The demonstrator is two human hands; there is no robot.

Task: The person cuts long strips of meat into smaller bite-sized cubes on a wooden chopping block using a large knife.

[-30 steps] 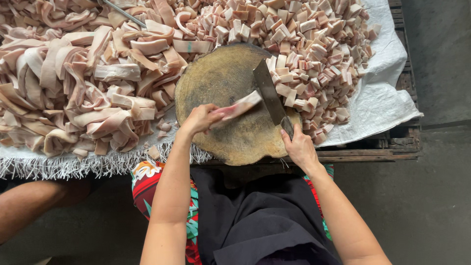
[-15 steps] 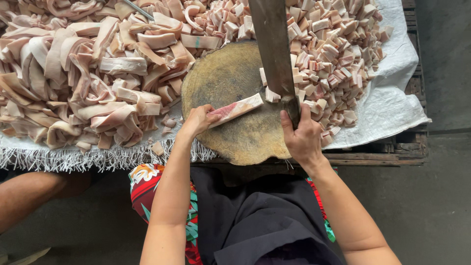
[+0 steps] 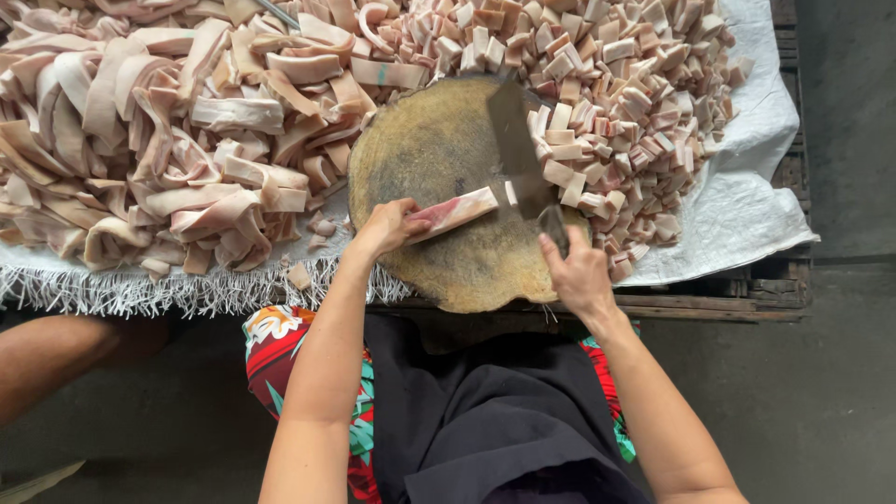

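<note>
- Head view, strip: pale pink strip of pork skin and fat [image 3: 455,213] lies on the round, worn wooden chopping block [image 3: 429,159]; its long axis runs from lower left up to the right, the cut end pointing toward the blade.
- Cleaver: dark, broad steel cleaver [image 3: 515,145] stands edge-down on the block at the strip's right end, blade running away from the person toward the heap of small cut pink-and-white cubes [image 3: 616,84] on the right.
- Left hand [image 3: 385,229]: fingers curled and pressed down on the strip's near end, pinning it to the block.
- Right hand [image 3: 577,271]: closed in a fist around the cleaver's handle, just beside the block's near right edge.
- Surroundings: large heap of long uncut pale strips [image 3: 159,140] fills the left; all rests on a white woven plastic sheet [image 3: 747,205] with a frayed edge.
- Change: half a second ago the cleaver was raised high and close to the camera; now it is down on the block, and one small piece sits apart at the strip's end. The left hand has stayed in place.
</note>
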